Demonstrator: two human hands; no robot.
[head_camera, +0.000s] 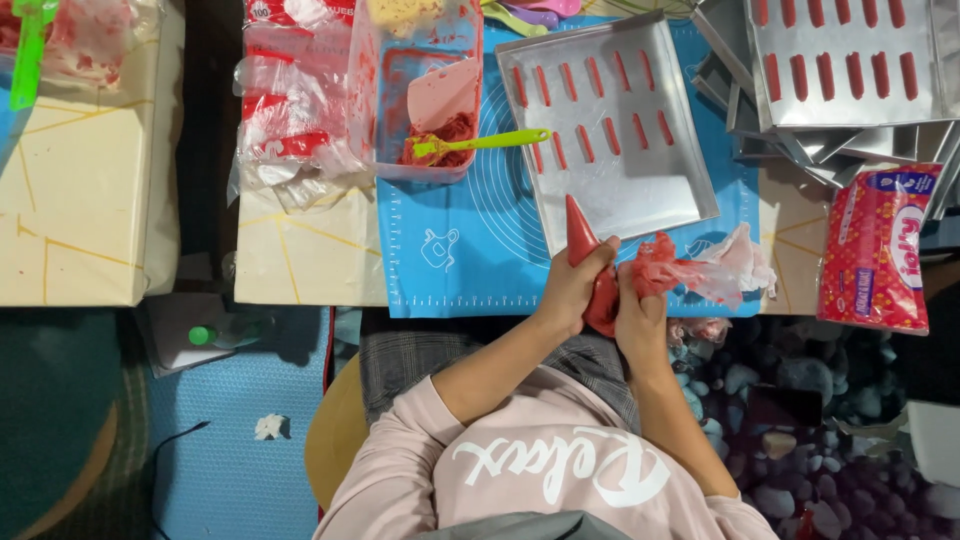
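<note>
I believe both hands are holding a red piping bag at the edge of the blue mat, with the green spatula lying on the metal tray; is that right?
Not quite. The head view shows the green spatula resting in the clear plastic tub, its handle reaching over the tub's rim, not lying on the metal tray. The rest holds: the left hand and right hand both hold the red piping bag at the edge of the blue mat.

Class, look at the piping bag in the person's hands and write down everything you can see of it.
The piping bag is a clear, thin plastic cone filled with red paste, its pointed tip aimed up toward the metal baking tray. The left hand wraps its lower body; the right hand pinches the twisted neck. Beyond that grip, the loose, crumpled, red-smeared end trails to the right. It sits over the near edge of the blue baking mat.
</note>
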